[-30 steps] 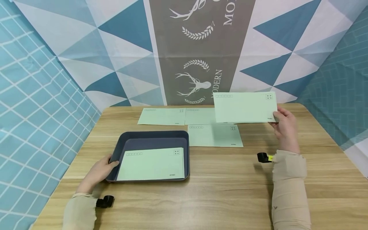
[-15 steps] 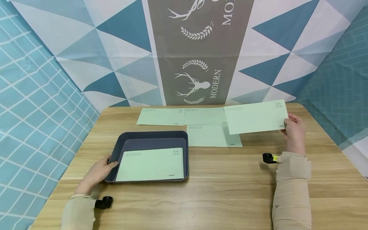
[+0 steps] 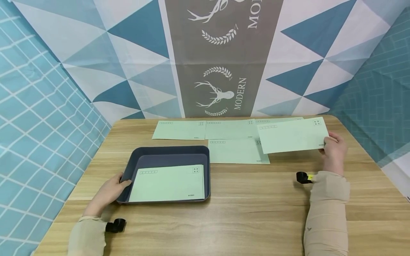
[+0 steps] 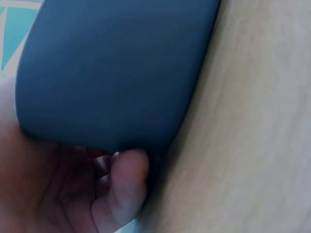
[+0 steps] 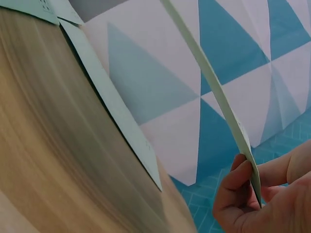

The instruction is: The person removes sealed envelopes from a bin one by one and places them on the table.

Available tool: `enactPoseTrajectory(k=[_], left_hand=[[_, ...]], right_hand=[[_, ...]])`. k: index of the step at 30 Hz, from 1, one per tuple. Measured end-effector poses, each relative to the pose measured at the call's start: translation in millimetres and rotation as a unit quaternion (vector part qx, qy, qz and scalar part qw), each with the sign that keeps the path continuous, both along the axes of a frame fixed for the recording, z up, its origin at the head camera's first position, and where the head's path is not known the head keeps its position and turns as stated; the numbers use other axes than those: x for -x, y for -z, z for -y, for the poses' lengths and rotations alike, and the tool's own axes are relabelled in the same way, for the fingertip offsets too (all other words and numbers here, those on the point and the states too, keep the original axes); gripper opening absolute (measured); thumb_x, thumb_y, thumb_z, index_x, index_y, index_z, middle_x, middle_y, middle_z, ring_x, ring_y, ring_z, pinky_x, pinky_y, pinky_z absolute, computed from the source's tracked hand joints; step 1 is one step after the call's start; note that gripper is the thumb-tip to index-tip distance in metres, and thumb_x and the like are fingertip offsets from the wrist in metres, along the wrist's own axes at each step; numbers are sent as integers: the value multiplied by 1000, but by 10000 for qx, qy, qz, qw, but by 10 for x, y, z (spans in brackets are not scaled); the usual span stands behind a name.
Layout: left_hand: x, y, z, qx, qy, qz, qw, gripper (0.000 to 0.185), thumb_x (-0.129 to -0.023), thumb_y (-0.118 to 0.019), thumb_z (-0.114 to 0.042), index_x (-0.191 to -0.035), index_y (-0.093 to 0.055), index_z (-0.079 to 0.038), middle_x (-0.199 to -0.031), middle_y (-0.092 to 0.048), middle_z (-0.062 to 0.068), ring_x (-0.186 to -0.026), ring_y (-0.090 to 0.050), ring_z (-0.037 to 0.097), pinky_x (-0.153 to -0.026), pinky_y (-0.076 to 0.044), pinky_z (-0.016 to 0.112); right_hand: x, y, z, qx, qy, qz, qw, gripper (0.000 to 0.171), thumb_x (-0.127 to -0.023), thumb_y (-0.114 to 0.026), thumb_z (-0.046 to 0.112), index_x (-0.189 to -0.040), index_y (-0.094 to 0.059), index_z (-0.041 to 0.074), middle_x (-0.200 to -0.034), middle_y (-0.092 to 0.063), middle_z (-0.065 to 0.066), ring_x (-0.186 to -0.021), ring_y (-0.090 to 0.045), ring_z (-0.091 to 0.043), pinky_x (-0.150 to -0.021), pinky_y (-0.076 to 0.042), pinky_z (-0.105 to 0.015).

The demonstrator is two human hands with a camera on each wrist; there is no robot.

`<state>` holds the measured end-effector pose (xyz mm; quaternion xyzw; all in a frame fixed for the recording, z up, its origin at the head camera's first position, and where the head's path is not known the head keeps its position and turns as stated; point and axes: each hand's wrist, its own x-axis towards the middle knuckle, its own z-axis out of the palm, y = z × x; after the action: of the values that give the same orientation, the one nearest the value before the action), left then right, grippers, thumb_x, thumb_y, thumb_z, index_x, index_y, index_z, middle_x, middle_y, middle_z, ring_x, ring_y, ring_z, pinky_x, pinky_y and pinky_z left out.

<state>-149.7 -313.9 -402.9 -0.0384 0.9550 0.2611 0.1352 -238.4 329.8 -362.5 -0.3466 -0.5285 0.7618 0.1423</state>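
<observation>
My right hand pinches a pale green envelope by its right end, above the table. In the right wrist view this held envelope shows nearly edge-on, between thumb and fingers. With my left hand I grip the left wall of a dark blue-grey tray, thumb over the rim; in the left wrist view the fingers curl under the tray wall. A stack of green envelopes lies inside the tray at its front.
Along the table's back edge lie a left envelope, a middle envelope and a right envelope, partly covered in this view by the held one. Another envelope lies in front. A patterned cloth stands behind the table.
My right hand has moved right and toward the front with its envelope, lowering it and uncovering part of the back right envelope. The left hand and tray stay in place.
</observation>
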Motion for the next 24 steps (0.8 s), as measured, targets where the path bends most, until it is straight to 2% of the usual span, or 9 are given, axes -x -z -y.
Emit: enactPoseTrajectory(k=[9, 14, 16, 21, 23, 24], left_hand=[[6, 0, 13, 13, 13, 16, 10000, 66, -96, -35, -37, -133, -26, 17, -131, -34, 39, -118, -35, 53, -94, -33, 59], [12, -6, 12, 39, 18, -15, 10000, 65, -96, -35, -37, -133, -27, 16, -130, -35, 39, -117, -35, 53, -93, -34, 59], [15, -10, 10, 34, 23, -48, 10000, 64, -96, -36, -37, -132, -28, 16, -130, -36, 39, -117, -36, 53, -93, -34, 59], [29, -10, 7, 21, 42, -105, 9999, 63, -96, -36, -36, -131, -31, 15, -128, -38, 39, -115, -38, 52, -91, -35, 58], [32, -8, 7, 26, 39, -108, 9999, 63, -96, -36, -36, -131, -31, 16, -128, -38, 39, -115, -38, 52, -91, -35, 58], [33, -7, 7, 24, 39, -106, 9999, 63, -96, -36, -36, -131, -31, 16, -128, -38, 39, -115, -38, 52, -92, -35, 58]], right_hand=[[-18, 51, -93, 391, 156, -182, 9989, 34, -87, -30, -7, -96, -54, 16, -83, -51, 3, -57, -53, -7, -39, -41, -23], [-41, 72, -139, 308, 187, -11, 9994, 48, -85, -26, -7, -112, -56, 19, -77, -54, 6, -56, -51, -8, -37, -35, -24], [-51, 74, -154, 375, 238, -28, 9990, 50, -86, -25, -7, -113, -58, 18, -76, -55, 6, -56, -52, -8, -37, -33, -25], [-78, 80, -173, 522, 322, -112, 9981, 45, -86, -25, -6, -90, -63, 17, -76, -57, 5, -58, -54, -8, -37, -36, -25], [-83, 87, -178, 545, 327, -87, 9979, 43, -87, -25, -6, -88, -61, 17, -77, -56, 5, -61, -54, -7, -39, -38, -24], [-86, 91, -181, 551, 335, -76, 9979, 44, -88, -24, -5, -92, -62, 17, -77, -56, 5, -62, -55, -7, -39, -38, -24]])
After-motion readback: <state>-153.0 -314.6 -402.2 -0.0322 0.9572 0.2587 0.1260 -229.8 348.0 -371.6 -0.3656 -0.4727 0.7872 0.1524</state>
